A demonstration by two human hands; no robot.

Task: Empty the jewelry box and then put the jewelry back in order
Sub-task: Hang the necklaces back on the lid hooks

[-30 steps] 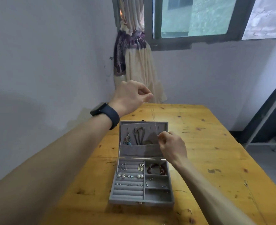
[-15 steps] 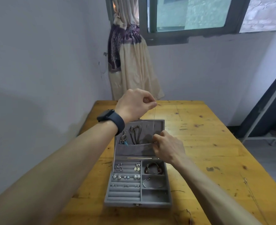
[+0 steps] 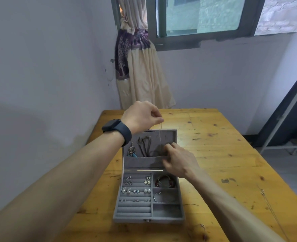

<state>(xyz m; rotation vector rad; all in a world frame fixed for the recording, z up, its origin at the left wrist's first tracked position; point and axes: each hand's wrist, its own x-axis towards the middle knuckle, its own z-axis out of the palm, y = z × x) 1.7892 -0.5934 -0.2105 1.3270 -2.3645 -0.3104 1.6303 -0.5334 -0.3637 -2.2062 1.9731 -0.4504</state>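
1. Centre of the frame: the left hand [image 3: 142,116] pinches the top of a thin chain [image 3: 160,135] between thumb and forefinger and holds it taut in front of the raised lid [image 3: 168,135] of the grey jewelry box [image 3: 148,220].
2. The right hand [image 3: 177,159], fingers curled, appears to pinch the chain's lower end at the lid pocket [image 3: 144,162].
3. This looks like the putting-back stage. The next move probably calls for hooking the chain's top on the lid and tucking the slack into the pocket without snagging its neighbours.
4. The lid already holds a dangling turquoise earring [image 3: 132,151] and dark cords [image 3: 144,145].
5. In the tray's left rolls sit earring pairs [image 3: 128,180] and pearl studs [image 3: 135,190]. A reddish bracelet [image 3: 164,182] fills the upper right compartment and a silver bangle [image 3: 163,197] the middle one. The lowest holds nothing.
6. At lower right, another fine chain [image 3: 266,201] lies loose on the wooden table [image 3: 222,154], apparently awaiting its turn.
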